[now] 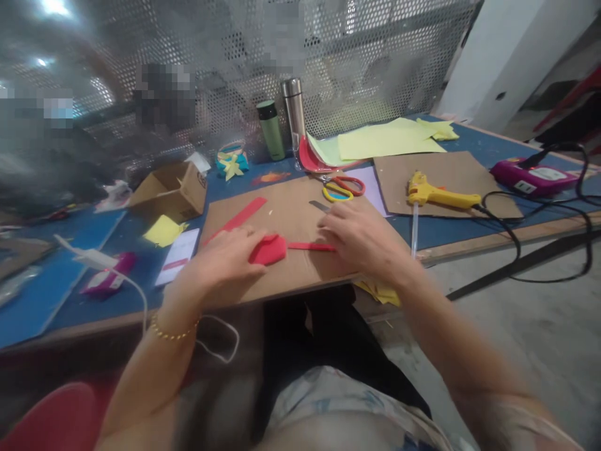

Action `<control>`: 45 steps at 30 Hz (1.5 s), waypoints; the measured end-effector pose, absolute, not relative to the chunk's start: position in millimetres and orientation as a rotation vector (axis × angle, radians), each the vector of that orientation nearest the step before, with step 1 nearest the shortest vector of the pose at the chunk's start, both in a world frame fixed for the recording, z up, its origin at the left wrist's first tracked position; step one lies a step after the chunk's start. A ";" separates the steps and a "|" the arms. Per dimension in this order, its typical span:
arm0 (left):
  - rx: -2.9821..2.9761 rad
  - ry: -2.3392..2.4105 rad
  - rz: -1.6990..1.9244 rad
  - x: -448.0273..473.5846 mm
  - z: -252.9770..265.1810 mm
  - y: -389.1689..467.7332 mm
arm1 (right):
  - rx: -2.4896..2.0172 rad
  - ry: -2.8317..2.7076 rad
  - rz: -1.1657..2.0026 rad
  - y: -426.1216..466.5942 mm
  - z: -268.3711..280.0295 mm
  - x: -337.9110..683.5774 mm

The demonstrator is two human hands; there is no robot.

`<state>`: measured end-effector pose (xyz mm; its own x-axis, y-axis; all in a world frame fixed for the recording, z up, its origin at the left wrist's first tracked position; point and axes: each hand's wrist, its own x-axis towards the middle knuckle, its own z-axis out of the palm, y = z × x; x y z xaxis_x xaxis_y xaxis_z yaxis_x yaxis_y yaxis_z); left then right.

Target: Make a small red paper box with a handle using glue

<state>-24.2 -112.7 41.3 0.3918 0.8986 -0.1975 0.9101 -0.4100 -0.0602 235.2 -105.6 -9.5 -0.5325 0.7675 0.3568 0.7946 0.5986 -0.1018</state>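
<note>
My left hand [230,254] is closed on a folded red piece [271,249], which looks like felt or foam sheet, its thumb and fingers along the piece's left side. A narrow red strip [307,246] runs from near this piece to under my right hand [350,232], whose fingers are curled around its end. Just past the right fingers a flat grey strip [319,205] sticks out; its kind is unclear. A wider red strip [244,213] lies beyond my left hand. All of this is on a cardboard sheet [286,213].
Scissors [342,188] lie at the sheet's back edge. A yellow glue gun [441,193] rests on another cardboard piece to the right, its cord by a purple power strip [535,177]. An open box [171,190], phone [178,255], green bottle [271,131] and steel flask [294,113] stand around.
</note>
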 end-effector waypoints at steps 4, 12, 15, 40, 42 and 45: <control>2.729 1.689 0.021 -21.6 33.2 -130.7 | -1.569 -2.115 -0.331 -109.0 -1.6 304.3; 3.073 1.464 0.471 13.9 -10.6 -160.5 | -2.305 -1.920 -0.522 -102.6 3.9 385.2; 3.077 1.478 0.497 27.0 -25.7 -165.9 | -2.282 -2.007 -0.446 -103.2 -1.8 382.9; 3.030 1.788 0.518 77.4 -67.5 -177.4 | -2.557 -1.877 -0.340 -85.1 -20.5 374.3; 3.038 1.799 0.511 78.9 -69.5 -177.8 | -2.552 -1.863 -0.322 -86.5 -18.9 372.7; 3.043 1.821 0.513 80.0 -71.0 -178.3 | -2.498 -1.858 -0.265 -89.3 -15.5 372.8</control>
<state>80.0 -178.3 -71.0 0.4692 0.7605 0.4489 0.8830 -0.4123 -0.2244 372.8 -89.3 -15.5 0.2782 0.9494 0.1457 0.9523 -0.2924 0.0871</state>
